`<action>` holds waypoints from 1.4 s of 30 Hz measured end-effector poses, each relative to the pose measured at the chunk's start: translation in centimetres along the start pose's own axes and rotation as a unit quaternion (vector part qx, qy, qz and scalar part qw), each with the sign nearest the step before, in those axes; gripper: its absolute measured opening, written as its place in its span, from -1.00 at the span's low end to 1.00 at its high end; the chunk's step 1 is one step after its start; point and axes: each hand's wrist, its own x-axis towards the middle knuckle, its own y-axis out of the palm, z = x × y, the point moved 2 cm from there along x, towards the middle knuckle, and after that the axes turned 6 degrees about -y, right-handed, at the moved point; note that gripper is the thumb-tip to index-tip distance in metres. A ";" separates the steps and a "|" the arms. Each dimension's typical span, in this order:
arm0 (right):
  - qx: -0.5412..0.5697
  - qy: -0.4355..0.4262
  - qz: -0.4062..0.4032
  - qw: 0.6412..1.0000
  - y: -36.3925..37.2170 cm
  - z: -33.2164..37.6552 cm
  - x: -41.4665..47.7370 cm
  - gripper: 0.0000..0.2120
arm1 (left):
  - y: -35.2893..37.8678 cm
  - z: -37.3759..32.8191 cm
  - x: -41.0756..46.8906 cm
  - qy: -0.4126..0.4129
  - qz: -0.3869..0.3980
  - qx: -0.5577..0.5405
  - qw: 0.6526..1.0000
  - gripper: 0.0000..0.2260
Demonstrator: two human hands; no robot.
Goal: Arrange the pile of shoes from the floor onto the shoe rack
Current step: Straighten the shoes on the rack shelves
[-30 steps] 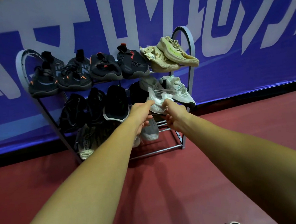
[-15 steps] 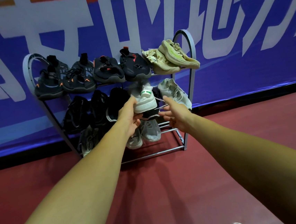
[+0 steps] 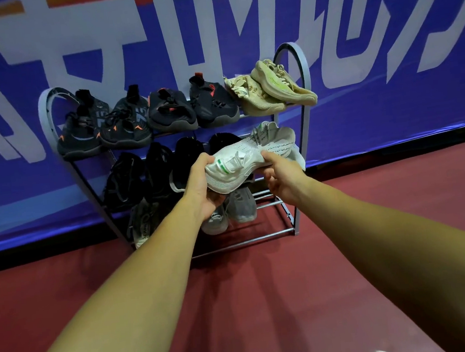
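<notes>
- both bare forearms reach forward from the bottom edge to the shoe rack [image 3: 301, 64]; the left hand [image 3: 200, 189] grips the heel end of a white shoe [image 3: 248, 158], fingers curled under the sole, thumb on top; the right hand [image 3: 281, 178] is closed on the middle of the same shoe, thumb on its upper
- the white shoe has small green marks and lies tilted, held in front of the middle shelf at the right side; i cannot tell if it touches the shelf
- the grey metal rack stands on a dark red floor [image 3: 238, 303] before a blue banner [image 3: 389, 104] with big white letters; black shoes [image 3: 124, 123] and two beige shoes [image 3: 271, 91] are on the top shelf
</notes>
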 end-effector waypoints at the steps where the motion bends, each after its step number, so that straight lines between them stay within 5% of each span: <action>1: 0.000 -0.006 -0.008 1.000 0.2 0.0 0.1 -0.80 | 0.0 0.0 0.1 0.004 0.005 -0.012 1.000 -0.70; 6: 0.026 -0.005 -0.066 0.997 0.5 0.2 0.1 -0.82 | 0.9 -0.7 -0.1 0.055 0.080 -0.041 0.994 -0.61; 13: 0.030 -0.009 -0.082 0.996 0.6 0.7 -0.1 -0.77 | 0.4 -0.4 0.3 0.052 -0.014 -0.063 0.997 -0.82; 24: 0.014 0.003 -0.033 0.999 1.4 0.7 -0.9 -0.94 | -1.5 -1.1 0.0 0.078 -0.103 -0.153 0.980 -0.49; 30: 0.025 0.003 0.027 0.999 1.6 -0.1 -1.0 -0.90 | -0.1 -0.3 0.2 0.009 -0.085 -0.080 0.993 -0.10; 36: -0.020 0.034 0.090 0.995 0.8 -0.3 -1.2 -0.69 | 0.1 -0.6 1.2 0.020 -0.115 -0.130 0.985 -0.28; 42: -0.011 -0.036 -0.019 0.999 -1.0 0.4 -0.3 -0.94 | -0.2 -0.5 1.6 0.058 -0.147 -0.140 0.977 -0.29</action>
